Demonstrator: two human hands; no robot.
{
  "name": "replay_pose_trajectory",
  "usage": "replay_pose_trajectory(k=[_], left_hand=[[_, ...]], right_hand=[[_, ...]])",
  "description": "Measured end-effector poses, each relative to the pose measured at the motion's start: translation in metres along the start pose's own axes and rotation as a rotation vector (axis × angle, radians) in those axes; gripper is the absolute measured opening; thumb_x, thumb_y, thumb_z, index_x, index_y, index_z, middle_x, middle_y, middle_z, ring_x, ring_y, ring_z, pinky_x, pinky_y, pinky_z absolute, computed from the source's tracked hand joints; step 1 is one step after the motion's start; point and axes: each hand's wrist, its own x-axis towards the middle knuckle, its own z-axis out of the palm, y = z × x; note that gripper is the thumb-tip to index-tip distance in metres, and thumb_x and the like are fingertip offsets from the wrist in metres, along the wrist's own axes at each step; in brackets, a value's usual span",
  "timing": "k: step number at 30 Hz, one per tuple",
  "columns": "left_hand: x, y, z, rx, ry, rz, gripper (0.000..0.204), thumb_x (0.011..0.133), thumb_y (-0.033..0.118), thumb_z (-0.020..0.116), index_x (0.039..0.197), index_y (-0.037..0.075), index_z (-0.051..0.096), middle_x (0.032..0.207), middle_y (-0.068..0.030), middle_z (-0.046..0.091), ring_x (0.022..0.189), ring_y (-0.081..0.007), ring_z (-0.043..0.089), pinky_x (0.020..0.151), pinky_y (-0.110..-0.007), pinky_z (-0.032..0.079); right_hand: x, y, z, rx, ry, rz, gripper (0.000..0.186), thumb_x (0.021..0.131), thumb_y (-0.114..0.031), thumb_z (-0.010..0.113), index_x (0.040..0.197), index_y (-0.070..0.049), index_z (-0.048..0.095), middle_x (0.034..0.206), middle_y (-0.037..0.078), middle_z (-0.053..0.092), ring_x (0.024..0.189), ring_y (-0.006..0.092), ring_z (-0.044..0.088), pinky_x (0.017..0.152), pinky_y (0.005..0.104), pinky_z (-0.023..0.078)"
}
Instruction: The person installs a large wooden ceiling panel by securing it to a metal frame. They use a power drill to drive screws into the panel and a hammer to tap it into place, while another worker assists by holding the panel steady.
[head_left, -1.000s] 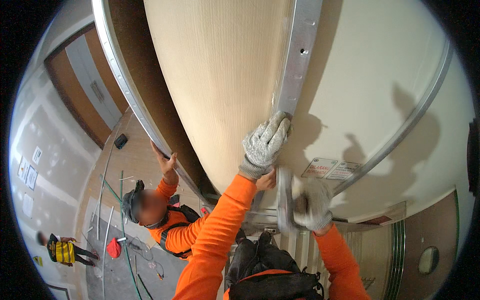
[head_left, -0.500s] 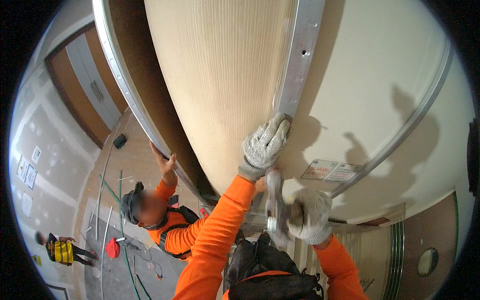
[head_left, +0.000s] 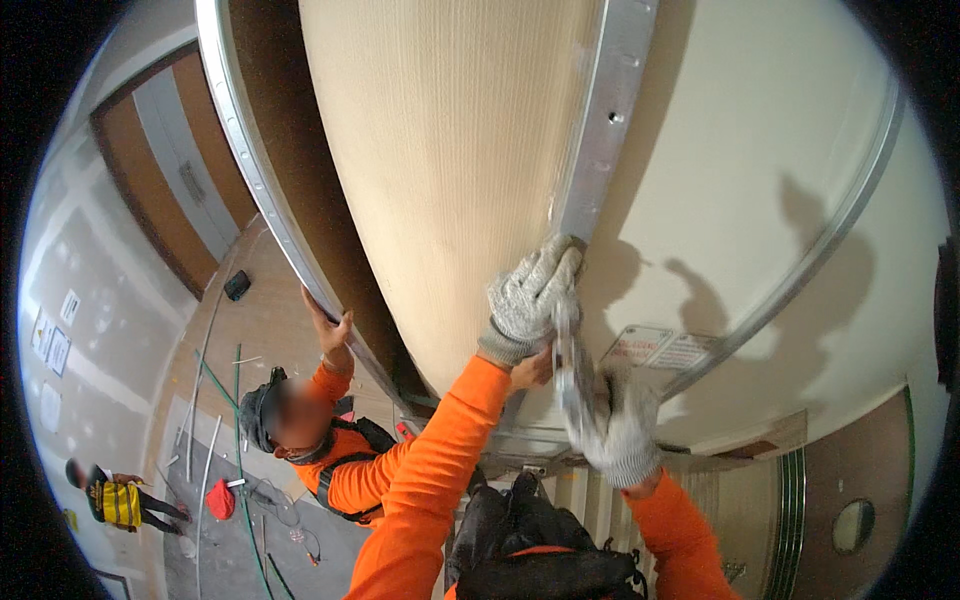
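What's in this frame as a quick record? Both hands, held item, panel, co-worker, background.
left_hand: gloved left hand, fingers on the right metal strip
right_hand: gloved right hand, holding a metal object
held_item: metal object, motion-blurred, exact kind unclear
panel: wood-grain panel, right metal strip along its right edge
co-worker: orange sleeves, dark cap; bare hand on the left metal strip
background: person in yellow vest; red item on floor

Left fingers (head_left: 553, 268) reach higher than the curled right fingers (head_left: 622, 408).
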Motion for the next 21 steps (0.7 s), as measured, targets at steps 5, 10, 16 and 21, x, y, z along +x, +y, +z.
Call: replay_pose_trajectory(k=[5,10,16,21], left_hand=[[0.003,0.008,-0.001,-0.064,0.050,-0.029,0.035,0.078,0.011,0.068,0.113,0.010,0.067,0.117,-0.0094,0.067,0.082,-0.0236,0.068,0.060,-0.033,0.053],[-0.002,0.001,-0.001,-0.043,-0.014,-0.013,0.038,0.086,0.018,0.062,0.123,0.010,0.061,0.124,-0.0097,0.063,0.089,-0.0221,0.067,0.066,-0.033,0.054],[0.003,-0.002,0.003,-0.055,-0.003,0.005,0.040,0.084,0.018,0.062,0.123,0.009,0.060,0.126,-0.0111,0.062,0.090,-0.0236,0.067,0.066,-0.033,0.055],[-0.003,0.006,0.000,-0.048,0.046,-0.021,0.038,0.079,0.014,0.069,0.116,0.012,0.066,0.119,-0.0089,0.067,0.085,-0.0243,0.068,0.063,-0.034,0.054]], right_hand=[[-0.008,0.011,0.002,0.032,-0.023,0.006,0.030,0.077,-0.032,0.074,0.089,-0.008,0.060,0.073,0.009,0.062,0.063,0.0277,0.061,0.057,0.0390,0.048],[-0.008,0.002,-0.014,0.355,-0.076,-0.142,0.037,0.077,-0.033,0.075,0.100,-0.008,0.063,0.081,0.012,0.064,0.071,0.0323,0.062,0.063,0.0445,0.048],[-0.007,0.010,0.007,0.098,-0.019,0.013,0.036,0.066,-0.034,0.077,0.093,-0.014,0.064,0.077,0.007,0.062,0.068,0.0292,0.061,0.060,0.0415,0.046],[-0.007,0.006,0.004,-0.085,-0.023,0.090,0.029,0.072,-0.030,0.073,0.091,-0.013,0.061,0.076,0.006,0.060,0.066,0.0288,0.061,0.058,0.0415,0.046]])
